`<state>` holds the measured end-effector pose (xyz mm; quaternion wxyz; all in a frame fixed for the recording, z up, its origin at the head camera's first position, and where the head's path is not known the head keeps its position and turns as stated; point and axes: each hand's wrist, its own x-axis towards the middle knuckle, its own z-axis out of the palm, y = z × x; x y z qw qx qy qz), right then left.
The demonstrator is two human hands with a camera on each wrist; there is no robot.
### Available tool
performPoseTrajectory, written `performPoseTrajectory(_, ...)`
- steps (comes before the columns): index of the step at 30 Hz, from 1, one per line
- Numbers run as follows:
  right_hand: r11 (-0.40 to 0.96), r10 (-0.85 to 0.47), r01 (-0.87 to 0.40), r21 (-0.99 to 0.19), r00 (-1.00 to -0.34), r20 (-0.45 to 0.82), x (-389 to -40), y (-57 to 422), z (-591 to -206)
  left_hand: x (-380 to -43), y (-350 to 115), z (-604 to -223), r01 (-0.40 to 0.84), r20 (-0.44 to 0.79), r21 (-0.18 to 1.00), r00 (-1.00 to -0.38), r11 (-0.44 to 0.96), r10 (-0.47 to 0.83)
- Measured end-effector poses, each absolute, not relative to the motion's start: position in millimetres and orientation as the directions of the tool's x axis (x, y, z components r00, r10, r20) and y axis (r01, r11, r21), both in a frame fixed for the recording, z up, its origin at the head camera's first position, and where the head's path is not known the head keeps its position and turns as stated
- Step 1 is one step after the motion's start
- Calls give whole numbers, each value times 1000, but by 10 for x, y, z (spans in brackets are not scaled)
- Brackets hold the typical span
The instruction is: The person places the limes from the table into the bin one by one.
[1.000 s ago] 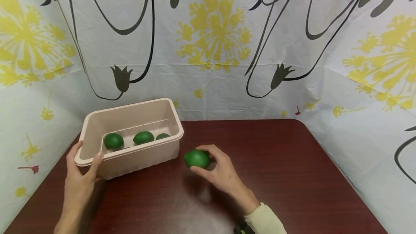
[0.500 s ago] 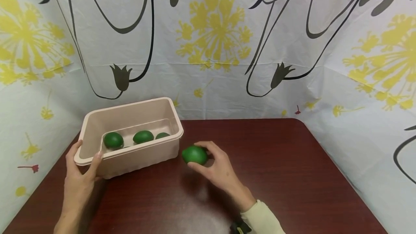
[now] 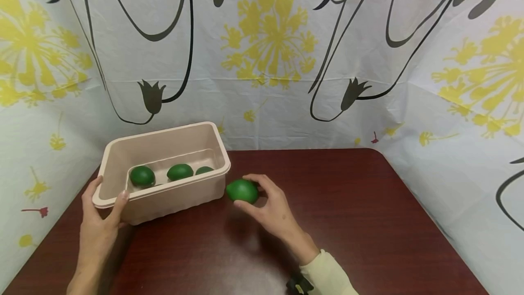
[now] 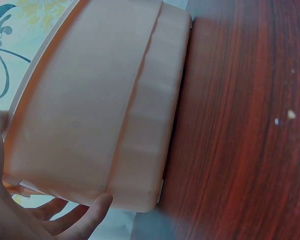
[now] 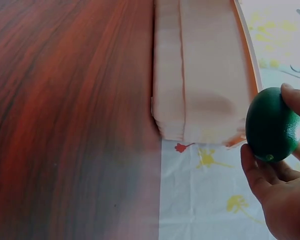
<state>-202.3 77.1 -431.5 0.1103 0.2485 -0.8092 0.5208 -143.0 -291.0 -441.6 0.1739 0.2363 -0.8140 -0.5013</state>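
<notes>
My right hand [image 3: 276,208] holds a green lime [image 3: 241,191] between thumb and fingers, above the table and just right of a beige plastic bin [image 3: 180,204]. The right wrist view shows the lime [image 5: 271,125] upright in the fingertips, with the bin's wall [image 5: 210,65] beyond it. My left hand [image 3: 98,229] grips the bin's near left corner, thumb at the front rim. From the left wrist, the fingers [image 4: 92,215] curl around the bin's end. Inside the bin lie three more limes: a left one [image 3: 142,176], a middle one [image 3: 180,172] and a right one [image 3: 204,170], partly hidden by the rim.
The bin stands at the left back of a dark reddish-brown table [image 3: 327,204]. A white cloth [image 3: 262,113] printed with yellow and grey plants hangs behind the table and along its sides. A few tiny pale specks [image 4: 291,114] show on the tabletop in the left wrist view.
My right hand has moved slightly left and up with the lime, closer to the bin's right end. The left hand keeps its grip on the bin, which stays in place.
</notes>
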Motion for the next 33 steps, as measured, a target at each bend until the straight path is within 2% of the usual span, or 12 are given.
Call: performPoseTrajectory(33, 293, -314, -611, -736, -788, 529, -2046, 490, -4157, -1423, -2909, -4412, -189, 54, 908, -831, 373, -554)
